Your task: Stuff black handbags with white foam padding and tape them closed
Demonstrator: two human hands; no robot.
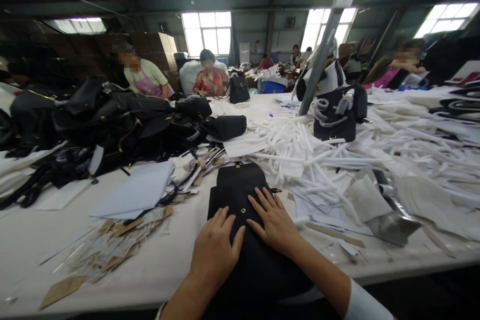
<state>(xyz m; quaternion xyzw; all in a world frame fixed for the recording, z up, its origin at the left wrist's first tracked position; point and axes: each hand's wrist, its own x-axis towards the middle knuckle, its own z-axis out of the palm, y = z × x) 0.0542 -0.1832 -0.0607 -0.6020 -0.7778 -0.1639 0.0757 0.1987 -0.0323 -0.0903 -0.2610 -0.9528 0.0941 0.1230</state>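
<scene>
Evidently the bench [176,247] takes in most of the scene, running the whole width of the frame. At left and upper left, a heap of black bags [138,127]; from centre to right, a tangle of white strips [290,147]. Pale sheets [135,190] left of centre.

Lower centre: one black bag [234,197], lying flat, directly beneath both hands rather than off to either side. Long axis runs away from the wearer, from the bottom of the frame up towards the middle, rounded top panel [240,177] at the far end. Near end reaches the bench's front edge, partly between the forearms.

Hands: both empty of any grip, palms down on the black material. Right hand [275,225] opened wide, fingers fanned over the right half and angled up-left; it reaches the farther up of the two. Left hand [213,240] lower, on the left side, fingers closer together, thumb out towards the middle.

Smallest: a round metal stud [243,211] on the bag's midline, in the gap between the hands. The right thumb looks nearest to it, the left fingertips only slightly farther off.
</scene>
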